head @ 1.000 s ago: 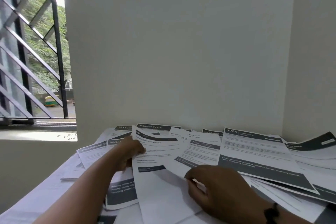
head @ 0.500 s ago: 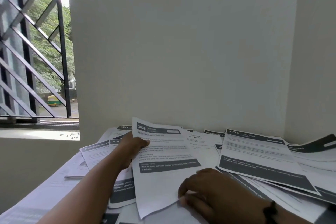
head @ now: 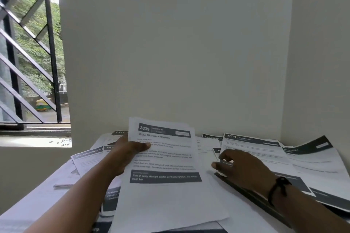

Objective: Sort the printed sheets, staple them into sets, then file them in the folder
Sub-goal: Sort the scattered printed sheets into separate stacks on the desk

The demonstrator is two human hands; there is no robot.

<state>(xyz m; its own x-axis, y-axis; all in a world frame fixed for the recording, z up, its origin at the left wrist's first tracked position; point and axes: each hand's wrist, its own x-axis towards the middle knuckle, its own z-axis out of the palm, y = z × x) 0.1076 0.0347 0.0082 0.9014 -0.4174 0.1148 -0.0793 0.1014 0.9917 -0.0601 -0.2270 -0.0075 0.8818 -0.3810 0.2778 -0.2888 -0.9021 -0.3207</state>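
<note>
My left hand (head: pixel 130 149) grips the left edge of a small stack of printed sheets (head: pixel 166 168), thumb on top. Its top page is headed "3639 Wipe Skincare Bottles", and the stack is lifted and tilted toward me. My right hand (head: pixel 240 164), with a black wristband, rests with curled fingers on the loose sheets to the right; its fingertips touch a dark-headed page (head: pixel 217 150). Whether it pinches that page I cannot tell. A sheet numbered "2754" (head: pixel 253 147) lies just behind that hand. No stapler or folder shows.
Many printed sheets (head: pixel 89 159) overlap across the table (head: pixel 28 206), set in a corner with walls behind and to the right. A barred window (head: pixel 28 62) and its sill are at the left.
My left hand has raised the "3639" stack higher and nearer to me. My right hand let go of its lower edge and moved right onto the loose sheets.
</note>
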